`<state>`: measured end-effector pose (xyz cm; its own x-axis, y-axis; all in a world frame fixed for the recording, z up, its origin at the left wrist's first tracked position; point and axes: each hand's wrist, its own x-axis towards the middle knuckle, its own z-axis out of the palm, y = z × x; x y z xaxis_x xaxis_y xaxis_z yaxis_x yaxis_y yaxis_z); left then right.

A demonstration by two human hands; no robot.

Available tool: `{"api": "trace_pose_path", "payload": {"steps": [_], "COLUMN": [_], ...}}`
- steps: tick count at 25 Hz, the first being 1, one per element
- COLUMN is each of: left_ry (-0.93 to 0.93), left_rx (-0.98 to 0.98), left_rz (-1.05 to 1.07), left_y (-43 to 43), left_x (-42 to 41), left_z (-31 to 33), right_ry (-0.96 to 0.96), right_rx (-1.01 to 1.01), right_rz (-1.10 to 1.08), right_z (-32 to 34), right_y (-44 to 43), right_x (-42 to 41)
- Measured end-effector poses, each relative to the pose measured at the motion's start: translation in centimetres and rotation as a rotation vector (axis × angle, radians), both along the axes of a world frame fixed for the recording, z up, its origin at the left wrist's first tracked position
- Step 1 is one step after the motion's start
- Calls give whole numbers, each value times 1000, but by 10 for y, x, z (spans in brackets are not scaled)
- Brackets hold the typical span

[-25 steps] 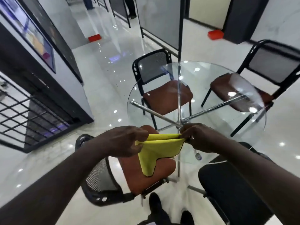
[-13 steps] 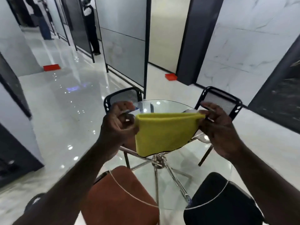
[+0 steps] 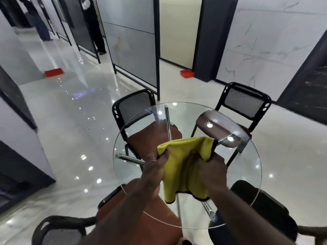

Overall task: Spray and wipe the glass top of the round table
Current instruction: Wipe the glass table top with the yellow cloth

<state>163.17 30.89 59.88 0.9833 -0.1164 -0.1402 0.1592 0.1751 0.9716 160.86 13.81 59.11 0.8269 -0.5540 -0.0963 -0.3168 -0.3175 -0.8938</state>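
Both arms reach out over the round glass desk (image 3: pixel 247 175). The left hand (image 3: pixel 155 167) and the right hand (image 3: pixel 211 167) are close together, and their fingers are curled tight on a yellow cloth (image 3: pixel 185 154). The cloth hangs bunched between the hands, over the middle of the desk. Chairs (image 3: pixel 134 108) stand around the desk.

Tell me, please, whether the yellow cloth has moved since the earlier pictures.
Yes: judged against the round table, the yellow cloth has gone from its near rim to over the centre.
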Motion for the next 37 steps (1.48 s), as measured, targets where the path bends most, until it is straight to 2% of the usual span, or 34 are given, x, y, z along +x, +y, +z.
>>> {"api": "trace_pose_path", "payload": {"steps": [1,4,6,8,10,12,14,15,16,17,19,21,23,24,27,29,31,32,34,36,37], "left_ry": [13,-8,-64,-75,-30,60,127,161,208,261,320,336,370,425,613,662,691,701,746,791,800], "left_rx": [-21,-46,-8,53,41,-33,-87,-112,-149,-188,-266,-217,-106,-68,-45,-60,-51,-42,-69,-141,-176], "left_rz": [-9,-88,-77,6,130,229,253,243,222,188,127,230,401,465,642,731,779,785,786,794,804], "left_y": [-9,-26,-31,-31,-32,-28,-20,-15,-9,-3,3,10,17,21,30,36,42,43,42,39,38], "left_x": [0,3,14,24,33,41,49,51,52,52,49,45,34,23,-19,-39,-52,-57,-65,-70,-71], "left_z": [5,21,20,21,23,27,30,30,30,28,22,1,-32,-53,-115,-149,-178,-189,-210,-226,-231], "right_ry": [-75,-294,-329,-397,-457,-406,-420,-372,-278,-173,52,192,275,299,321,286,108,9,-43,2,-18], "right_rx": [-66,-388,-605,-695,-565,-225,150,213,208,214,351,539,620,551,-171,-508,-794,-912,-1021,-999,-980], "right_rz": [75,490,574,614,709,773,599,547,594,724,1033,1158,1126,1093,1008,885,850,905,1128,1311,1330], "right_z": [3,4,1,-1,-1,3,1,-4,-5,-10,-23,-42,-70,-85,-127,-134,-141,-149,-169,-190,-198], "right_y": [13,42,40,29,19,3,-18,-29,-38,-43,-42,-37,-31,-27,-14,-10,-2,1,7,10,10], "right_x": [-1,-1,12,25,33,46,70,83,95,105,111,107,97,90,73,64,58,52,39,29,30]}}
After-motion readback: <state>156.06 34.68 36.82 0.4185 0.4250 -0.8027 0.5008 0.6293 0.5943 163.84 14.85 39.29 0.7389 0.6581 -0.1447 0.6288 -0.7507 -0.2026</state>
